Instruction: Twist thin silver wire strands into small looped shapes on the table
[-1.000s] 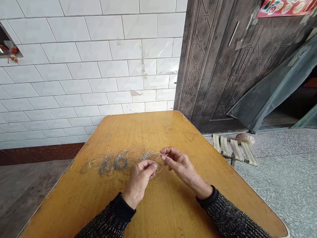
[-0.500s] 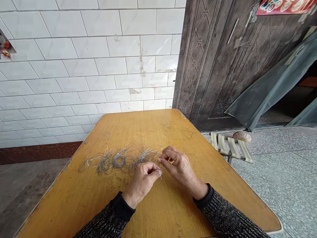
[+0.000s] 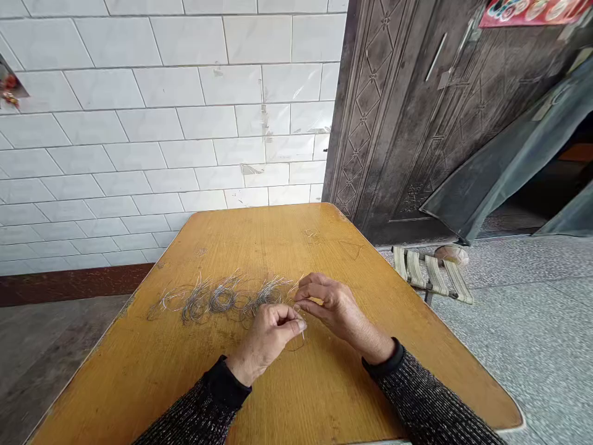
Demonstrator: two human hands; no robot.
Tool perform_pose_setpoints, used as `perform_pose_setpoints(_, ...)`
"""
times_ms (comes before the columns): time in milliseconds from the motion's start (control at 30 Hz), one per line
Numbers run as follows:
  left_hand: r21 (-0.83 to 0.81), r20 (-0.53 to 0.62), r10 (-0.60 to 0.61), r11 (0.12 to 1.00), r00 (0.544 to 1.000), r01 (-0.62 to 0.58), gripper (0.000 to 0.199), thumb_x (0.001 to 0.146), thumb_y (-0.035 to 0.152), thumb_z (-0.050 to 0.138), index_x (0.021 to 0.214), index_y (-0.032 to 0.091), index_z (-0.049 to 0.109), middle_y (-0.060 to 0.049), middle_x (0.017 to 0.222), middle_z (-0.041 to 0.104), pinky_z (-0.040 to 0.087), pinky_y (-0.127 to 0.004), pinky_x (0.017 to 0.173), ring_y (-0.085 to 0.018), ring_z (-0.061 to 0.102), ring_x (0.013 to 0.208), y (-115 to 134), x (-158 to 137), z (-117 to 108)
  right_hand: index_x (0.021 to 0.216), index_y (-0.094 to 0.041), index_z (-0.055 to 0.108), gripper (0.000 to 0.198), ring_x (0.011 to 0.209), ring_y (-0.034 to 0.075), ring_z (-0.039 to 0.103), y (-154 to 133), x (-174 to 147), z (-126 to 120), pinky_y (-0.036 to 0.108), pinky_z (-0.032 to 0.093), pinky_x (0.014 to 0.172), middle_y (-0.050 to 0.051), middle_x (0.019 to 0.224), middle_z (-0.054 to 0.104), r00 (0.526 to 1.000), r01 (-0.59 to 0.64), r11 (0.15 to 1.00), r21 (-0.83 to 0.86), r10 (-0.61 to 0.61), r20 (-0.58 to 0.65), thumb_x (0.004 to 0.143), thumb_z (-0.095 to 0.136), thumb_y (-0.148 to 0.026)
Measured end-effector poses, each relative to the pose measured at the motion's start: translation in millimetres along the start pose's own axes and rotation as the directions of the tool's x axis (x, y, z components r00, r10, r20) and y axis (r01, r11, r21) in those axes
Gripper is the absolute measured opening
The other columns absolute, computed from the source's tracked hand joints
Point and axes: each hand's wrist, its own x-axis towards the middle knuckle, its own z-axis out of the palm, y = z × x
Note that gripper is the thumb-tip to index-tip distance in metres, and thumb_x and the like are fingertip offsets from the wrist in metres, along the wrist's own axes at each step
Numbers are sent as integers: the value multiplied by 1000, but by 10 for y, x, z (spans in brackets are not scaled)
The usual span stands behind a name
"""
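Above the wooden table (image 3: 324, 383), my left hand (image 3: 271, 334) pinches a thin wire (image 3: 296, 346) between thumb and forefinger; a loose end hangs below the fingertips. Just to the right and slightly farther off, my right hand (image 3: 331, 306) is closed at the fingertips, near a small loop of the same wire. What exactly lies in the right fingertips is too fine to see clearly. Several coils of thin grey wire (image 3: 222, 298) lie in a row to the left of my hands. The rightmost coil (image 3: 266, 293) is partly hidden behind my left hand.
A few wire scraps (image 3: 311, 233) and a bent wire (image 3: 352, 248) lie toward the table's far right. White wall tiles (image 3: 185, 123) and a dark carved door (image 3: 393, 123) stand behind. A striped folding stool (image 3: 433, 275) stands right of the table.
My left hand stays almost in place, its thumb shifted slightly right. The right fingertips have tilted slightly down and left, closer to the left thumb.
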Motion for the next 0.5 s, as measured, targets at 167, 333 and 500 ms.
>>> perform_pose_setpoints(167,-9,-4,-13,1000,1000,13,15,65,24,59,52,16,56,3,52,46,27,-25,53,-11,37,52,-19,6,24,63,-18,60,14,68,13,55,3,26,63,25,40,64,1,70,58,991,-133,972,192,136,-5,76,61,-21)
perform_pose_setpoints(333,-233,-113,-30,972,993,3,21,67,32,62,54,16,54,4,51,42,29,-24,54,-10,36,51,-80,57,4,92,-18,56,25,66,12,52,33,48,162,23,42,57,1,77,55,922,-267,777,570,378,-83,75,61,-36)
perform_pose_setpoints(500,-375,-256,-48,925,966,-54,20,64,35,67,65,16,61,3,57,47,32,-24,56,-10,40,55,-138,98,-29,70,-16,53,29,53,8,42,13,29,210,21,34,48,-2,61,47,931,-337,768,545,357,73,74,59,-44)
